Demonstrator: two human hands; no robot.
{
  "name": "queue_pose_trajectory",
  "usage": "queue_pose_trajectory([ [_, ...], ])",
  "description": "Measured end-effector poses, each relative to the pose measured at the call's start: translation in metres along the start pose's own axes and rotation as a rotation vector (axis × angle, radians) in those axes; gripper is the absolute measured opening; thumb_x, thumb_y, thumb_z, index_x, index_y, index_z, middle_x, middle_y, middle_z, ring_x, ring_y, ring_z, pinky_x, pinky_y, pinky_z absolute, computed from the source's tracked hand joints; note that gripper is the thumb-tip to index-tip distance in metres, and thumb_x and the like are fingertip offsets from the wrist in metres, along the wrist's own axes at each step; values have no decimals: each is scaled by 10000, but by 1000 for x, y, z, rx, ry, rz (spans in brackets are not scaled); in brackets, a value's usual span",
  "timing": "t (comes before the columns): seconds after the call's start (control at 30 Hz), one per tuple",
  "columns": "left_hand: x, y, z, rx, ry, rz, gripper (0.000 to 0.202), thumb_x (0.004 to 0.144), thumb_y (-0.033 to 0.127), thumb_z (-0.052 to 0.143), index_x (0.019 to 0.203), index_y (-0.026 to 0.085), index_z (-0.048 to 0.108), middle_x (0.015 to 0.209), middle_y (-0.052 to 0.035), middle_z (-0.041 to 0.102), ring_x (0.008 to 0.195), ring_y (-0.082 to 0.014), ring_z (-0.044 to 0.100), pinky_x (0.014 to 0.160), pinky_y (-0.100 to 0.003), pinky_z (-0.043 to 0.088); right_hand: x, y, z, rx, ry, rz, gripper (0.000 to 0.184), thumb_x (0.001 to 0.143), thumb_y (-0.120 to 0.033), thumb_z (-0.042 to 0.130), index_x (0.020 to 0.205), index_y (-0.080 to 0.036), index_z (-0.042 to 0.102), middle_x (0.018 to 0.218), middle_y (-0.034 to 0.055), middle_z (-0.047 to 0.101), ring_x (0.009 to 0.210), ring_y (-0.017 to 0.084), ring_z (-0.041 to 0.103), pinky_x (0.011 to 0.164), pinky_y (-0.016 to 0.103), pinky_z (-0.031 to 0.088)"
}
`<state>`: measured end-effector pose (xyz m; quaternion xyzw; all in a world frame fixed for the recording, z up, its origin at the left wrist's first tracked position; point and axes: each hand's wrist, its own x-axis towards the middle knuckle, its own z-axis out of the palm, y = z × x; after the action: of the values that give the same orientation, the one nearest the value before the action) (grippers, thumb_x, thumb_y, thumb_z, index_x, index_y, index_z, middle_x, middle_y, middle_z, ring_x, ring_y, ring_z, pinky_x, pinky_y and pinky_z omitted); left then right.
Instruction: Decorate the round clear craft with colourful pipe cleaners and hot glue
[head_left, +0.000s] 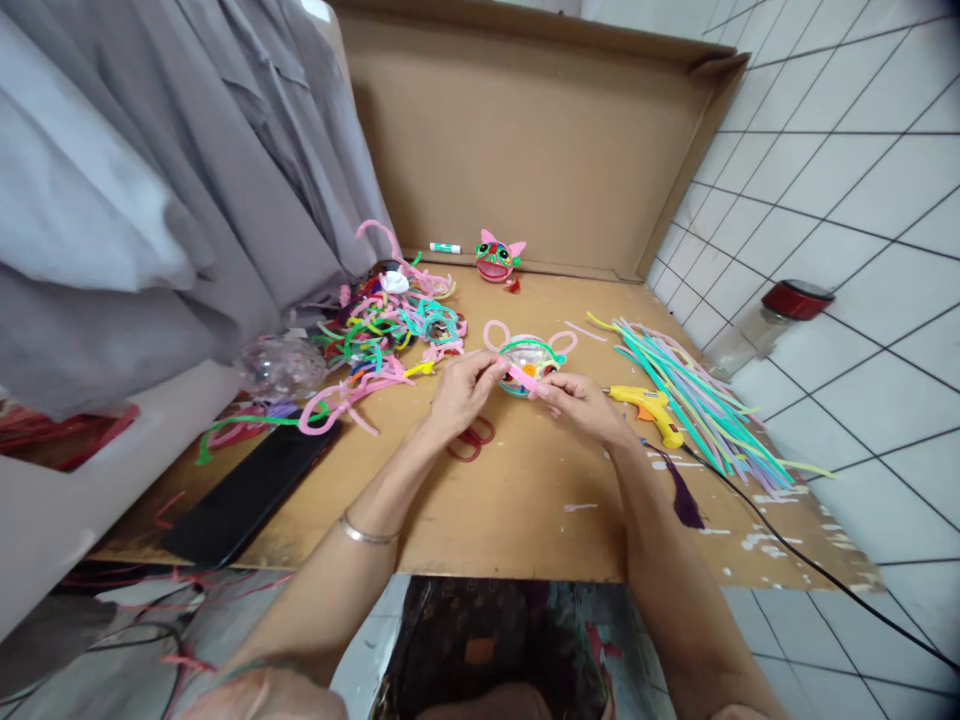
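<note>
My left hand [465, 388] and my right hand [576, 398] meet over a cardboard sheet [525, 500] on the floor. Between them they pinch a pink pipe cleaner [520, 376] laid against a small pipe-cleaner piece [529, 352] with pink ear loops and a green rim. Both hands have their fingers closed on the pink strand. A finished pink cat-like figure [498, 258] stands at the back of the cardboard.
A tangle of coloured pipe cleaners [390, 325] lies left, a straight bundle [690, 395] right. A yellow glue gun [651, 408] with a black cord [810, 565], red scissors [471, 440], a black phone [251, 490], a glue stick [445, 247], a red-lidded jar [772, 315]. Grey cloth [150, 180] hangs left.
</note>
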<state>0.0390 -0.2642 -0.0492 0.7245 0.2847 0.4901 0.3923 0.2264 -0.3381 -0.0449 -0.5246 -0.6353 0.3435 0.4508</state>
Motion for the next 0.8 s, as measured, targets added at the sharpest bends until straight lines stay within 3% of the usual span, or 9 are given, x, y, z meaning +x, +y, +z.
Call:
queue_pose_trajectory([
  [0.13,4,-6,-8,-96,87,-68,328,802,439,651,612,174,617,526,22,483,505,-98,387,507,-225,300,1,1,-6,101,153,29,374,727,-551,677,808,-187,711,566,-33,575,546,110,495,561,240,396],
  [0.27,9,-13,-14,-218,198,-107,361,779,515,661,674,172,621,583,10,535,496,-90,407,480,-222,297,3,5,-13,187,265,42,407,669,-592,711,682,-186,679,619,5,647,572,121,553,611,264,463],
  [0.47,9,-17,-13,-189,185,-101,369,789,506,646,643,171,593,540,22,492,479,-86,389,476,-221,288,7,11,-10,244,388,35,373,646,-557,727,686,-193,656,619,-12,629,546,108,540,596,257,457],
  [0.8,9,-22,-11,-92,140,-139,240,767,344,639,607,175,577,524,41,438,501,-90,353,501,-218,263,9,15,-9,233,595,-34,239,652,-439,678,627,-211,614,549,-34,516,555,118,437,583,261,385],
])
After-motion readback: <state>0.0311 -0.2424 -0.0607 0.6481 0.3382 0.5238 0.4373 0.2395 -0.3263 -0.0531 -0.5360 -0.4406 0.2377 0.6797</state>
